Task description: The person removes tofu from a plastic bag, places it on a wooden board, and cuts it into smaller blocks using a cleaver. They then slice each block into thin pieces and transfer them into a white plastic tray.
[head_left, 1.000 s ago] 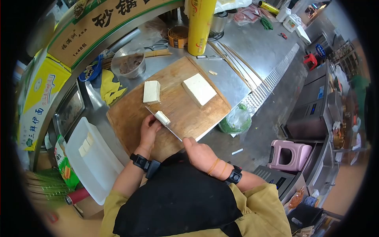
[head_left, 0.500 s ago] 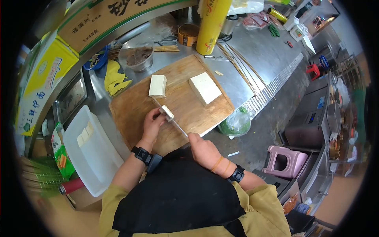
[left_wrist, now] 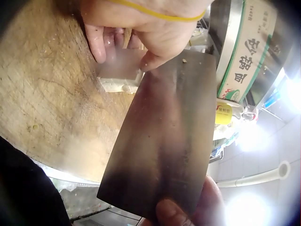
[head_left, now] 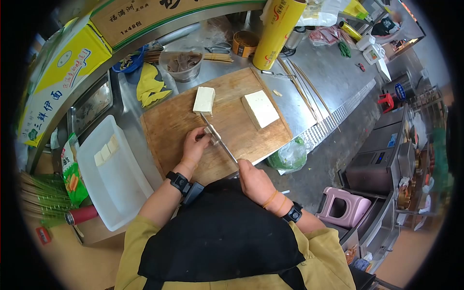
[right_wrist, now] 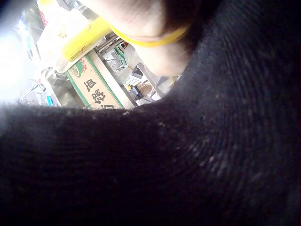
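Observation:
My left hand (head_left: 195, 144) holds a small piece of tofu (left_wrist: 123, 85) on the wooden cutting board (head_left: 169, 130), thumb on one side and fingertips on the other. Gripped in my right hand (head_left: 256, 182) is a cleaver (left_wrist: 157, 136); its blade crosses over the tofu piece in the head view and hides part of it. A stack of tofu slices (head_left: 205, 100) stands just beyond the blade's tip. Farther right on the board lies a larger tofu block (head_left: 261, 110). Dark cloth fills most of the right wrist view, hiding the cleaver there.
Left of the board, a white plastic tub (head_left: 116, 186) holds several tofu pieces. Behind are a clear bowl of dark food (head_left: 181, 66), a yellow cloth (head_left: 151, 87) and an upright yellow roll (head_left: 279, 34). Long skewers (head_left: 309, 92) lie to the right, above a bagged green vegetable (head_left: 290, 157).
The cleaver has shifted from the near left side of the tofu piece to across it. My left hand keeps its hold. The whole head view has swung, moving the board rightward in frame.

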### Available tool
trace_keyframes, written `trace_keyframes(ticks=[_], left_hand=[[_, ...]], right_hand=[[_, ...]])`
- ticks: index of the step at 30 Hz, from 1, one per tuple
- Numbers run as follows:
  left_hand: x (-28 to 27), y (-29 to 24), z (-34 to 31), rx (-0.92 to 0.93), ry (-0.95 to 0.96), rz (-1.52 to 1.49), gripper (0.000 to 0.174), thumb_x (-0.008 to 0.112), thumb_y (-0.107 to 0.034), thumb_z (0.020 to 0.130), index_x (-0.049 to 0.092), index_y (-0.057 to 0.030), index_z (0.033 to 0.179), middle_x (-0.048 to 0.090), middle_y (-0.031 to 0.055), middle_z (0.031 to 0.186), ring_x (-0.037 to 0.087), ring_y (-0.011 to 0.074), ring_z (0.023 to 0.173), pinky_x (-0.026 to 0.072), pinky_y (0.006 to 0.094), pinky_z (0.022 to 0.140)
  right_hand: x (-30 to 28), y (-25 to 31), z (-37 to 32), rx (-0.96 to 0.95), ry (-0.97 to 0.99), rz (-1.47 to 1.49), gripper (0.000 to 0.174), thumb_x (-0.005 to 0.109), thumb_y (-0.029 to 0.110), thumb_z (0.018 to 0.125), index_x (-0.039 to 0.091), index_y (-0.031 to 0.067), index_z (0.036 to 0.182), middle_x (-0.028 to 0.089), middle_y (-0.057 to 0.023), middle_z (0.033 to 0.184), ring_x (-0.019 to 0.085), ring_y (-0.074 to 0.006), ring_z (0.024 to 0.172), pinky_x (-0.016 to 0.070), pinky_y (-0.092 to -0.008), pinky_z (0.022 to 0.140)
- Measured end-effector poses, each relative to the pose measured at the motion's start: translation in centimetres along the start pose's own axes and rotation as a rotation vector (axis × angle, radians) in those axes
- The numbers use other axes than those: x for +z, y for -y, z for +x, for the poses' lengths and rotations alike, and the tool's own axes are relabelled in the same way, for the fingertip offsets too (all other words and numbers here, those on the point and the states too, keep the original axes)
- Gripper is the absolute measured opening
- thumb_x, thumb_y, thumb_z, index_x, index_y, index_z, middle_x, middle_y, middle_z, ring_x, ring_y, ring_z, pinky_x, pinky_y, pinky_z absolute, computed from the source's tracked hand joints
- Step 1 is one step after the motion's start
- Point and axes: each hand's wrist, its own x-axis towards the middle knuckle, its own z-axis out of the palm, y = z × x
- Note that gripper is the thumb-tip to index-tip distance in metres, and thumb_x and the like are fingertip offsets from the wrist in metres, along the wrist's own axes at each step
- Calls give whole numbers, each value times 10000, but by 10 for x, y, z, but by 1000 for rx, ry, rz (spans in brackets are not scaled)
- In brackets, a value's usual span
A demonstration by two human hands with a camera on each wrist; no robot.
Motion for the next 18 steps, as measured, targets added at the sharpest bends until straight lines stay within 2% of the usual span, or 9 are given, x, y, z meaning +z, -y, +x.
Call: trace_keyframes(ticks=[3, 5, 8, 18], left_hand=[[4, 3, 2, 67, -76, -59, 289, 681, -131, 853, 634, -40, 1123, 586, 43, 1037, 584, 122, 872, 507, 242, 698], [4, 3, 1, 65, -83, -60, 300, 677, -126, 853, 626, -42, 1136, 581, 43, 1043, 582, 123, 868, 505, 240, 695], [3, 4, 0, 60, -71, -76, 316, 673, -120, 853, 617, -46, 1154, 579, 42, 1047, 576, 123, 858, 498, 237, 693], [5, 1, -1, 45, -84, -73, 330, 685, -150, 859, 613, -37, 1161, 585, 36, 1021, 554, 109, 849, 481, 228, 691]], right_hand=[[1, 0, 0, -19, -14, -17, 178, 492, 32, 873, 407, 3, 1027, 571, -266, 907, 592, -459, 715, 486, -527, 617], [3, -1, 1, -56, -46, -36, 193, 493, 6, 829, 405, -6, 1000, 573, -269, 892, 612, -442, 665, 504, -512, 590], [1, 1, 1, -34, -18, -45, 198, 494, 3, 823, 407, -7, 1000, 571, -267, 907, 615, -440, 672, 508, -509, 594], [3, 1, 0, 1, -20, 21, 172, 479, 4, 851, 398, 3, 1004, 558, -265, 882, 585, -463, 699, 485, -528, 606]])
